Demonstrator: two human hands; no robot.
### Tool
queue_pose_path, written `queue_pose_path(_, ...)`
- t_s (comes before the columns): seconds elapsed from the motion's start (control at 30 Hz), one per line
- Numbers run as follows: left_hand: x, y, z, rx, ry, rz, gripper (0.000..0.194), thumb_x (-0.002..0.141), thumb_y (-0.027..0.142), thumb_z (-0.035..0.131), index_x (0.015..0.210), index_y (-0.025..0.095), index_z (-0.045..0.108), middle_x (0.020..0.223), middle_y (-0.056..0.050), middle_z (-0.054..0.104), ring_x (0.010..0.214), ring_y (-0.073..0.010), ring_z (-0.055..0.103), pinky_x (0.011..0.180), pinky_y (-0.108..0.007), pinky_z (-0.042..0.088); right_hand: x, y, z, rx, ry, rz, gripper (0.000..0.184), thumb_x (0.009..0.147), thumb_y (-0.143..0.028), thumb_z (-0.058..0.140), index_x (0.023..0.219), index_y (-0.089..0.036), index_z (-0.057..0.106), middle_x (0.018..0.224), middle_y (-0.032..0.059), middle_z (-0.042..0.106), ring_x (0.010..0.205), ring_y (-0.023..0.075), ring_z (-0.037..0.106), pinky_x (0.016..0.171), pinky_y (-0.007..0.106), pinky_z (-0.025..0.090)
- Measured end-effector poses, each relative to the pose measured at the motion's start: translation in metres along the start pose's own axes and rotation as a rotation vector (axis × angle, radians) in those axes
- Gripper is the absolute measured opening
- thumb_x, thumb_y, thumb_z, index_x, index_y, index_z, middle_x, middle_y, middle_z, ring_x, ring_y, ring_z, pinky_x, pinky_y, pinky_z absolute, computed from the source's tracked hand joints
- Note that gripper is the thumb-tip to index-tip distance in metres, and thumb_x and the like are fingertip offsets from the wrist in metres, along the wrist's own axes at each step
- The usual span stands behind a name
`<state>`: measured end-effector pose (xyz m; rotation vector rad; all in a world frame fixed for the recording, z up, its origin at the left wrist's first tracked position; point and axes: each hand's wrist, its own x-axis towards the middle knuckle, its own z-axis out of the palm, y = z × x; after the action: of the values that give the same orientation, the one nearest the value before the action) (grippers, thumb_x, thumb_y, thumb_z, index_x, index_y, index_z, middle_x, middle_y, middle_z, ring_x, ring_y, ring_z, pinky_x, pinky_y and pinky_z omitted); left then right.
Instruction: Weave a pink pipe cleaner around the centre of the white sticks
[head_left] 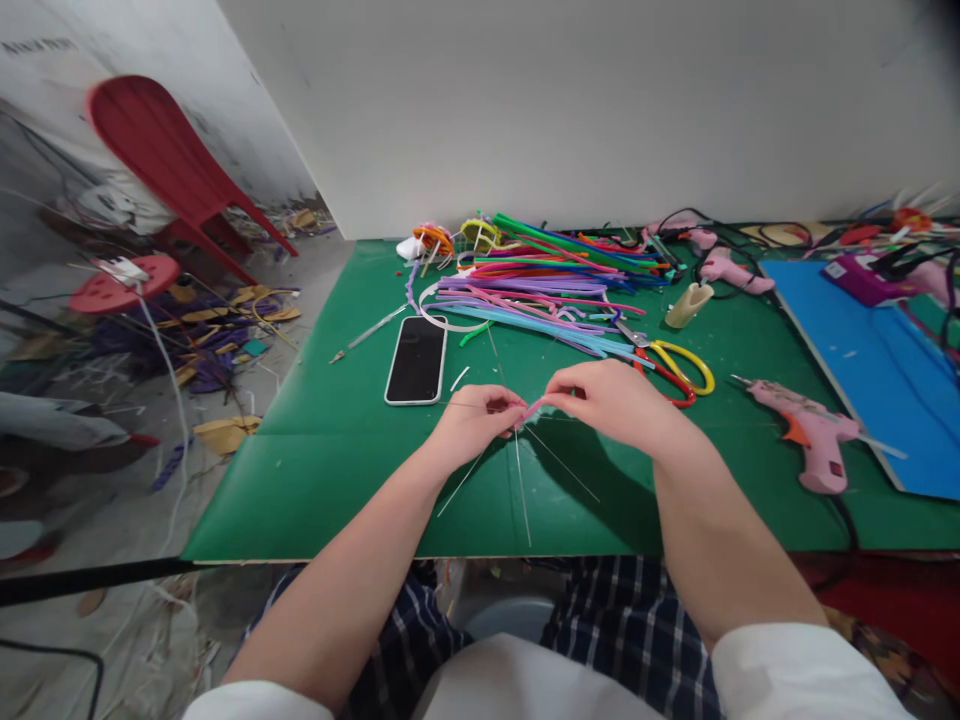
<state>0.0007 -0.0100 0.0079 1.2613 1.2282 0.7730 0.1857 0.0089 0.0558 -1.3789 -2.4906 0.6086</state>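
Near the middle of the frame, your two hands work close together just above the green tabletop [322, 500], with a pink fuzzy strip [534, 407] between them. Your left hand [480, 415] has its thumb and fingers closed around the place where several thin wires [525, 490] meet; your right hand [611, 398] pinches the strip on the other side, thumb against fingers. The wires fan out from under your fingertips, some toward the lower centre of the frame, one up toward the heap of coloured stems [540, 285].

The step in hand looks like working the strip in around that meeting point, and it seems at an early stage, since the wires you can see are mostly bare. Any further wrap would call for a firm left pinch at the centre, light tension from the right, and care that the wires do not slip out of their spread. Whether the strip is already fixed there, your fingers hide.

The strip lies right between your two sets of fingertips, bridging them, with the wires' centre by your left thumb. Left of centre, beyond your left hand, lies a phone [416, 360]; past your right hand are scissors [682, 370], and farther right a pink glue gun [814, 430].
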Motion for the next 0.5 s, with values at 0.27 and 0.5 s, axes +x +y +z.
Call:
queue_pose_path(0.27, 0.0, 0.003, -0.003, -0.087, 0.015, -0.019, 0.012, 0.066, 0.025, 0.065, 0.072, 0.014, 0.064, 0.059, -0.002, 0.061, 0.056, -0.0105, 0.057, 0.055, -0.023, 0.049, -0.004, 0.0, -0.004, 0.02, -0.007, 0.033, 0.021, 0.08, -0.037, 0.051, 0.072, -0.024, 0.065, 0.062, -0.0013, 0.063, 0.057, 0.0122, 0.051, 0.05, 0.025, 0.027)
queue_pose_path(0.5, -0.005, 0.01, -0.008, -0.1, -0.101, -0.021, 0.013, 0.066, 0.027, 0.067, 0.072, 0.015, 0.066, 0.06, -0.002, 0.063, 0.056, -0.0108, 0.058, 0.056, -0.024, 0.05, -0.007, 0.008, -0.013, 0.425, -0.298, 0.055, 0.024, 0.078, -0.038, 0.052, 0.073, -0.02, 0.066, 0.066, 0.0012, 0.066, 0.057, 0.0119, 0.056, 0.049, 0.022, 0.037)
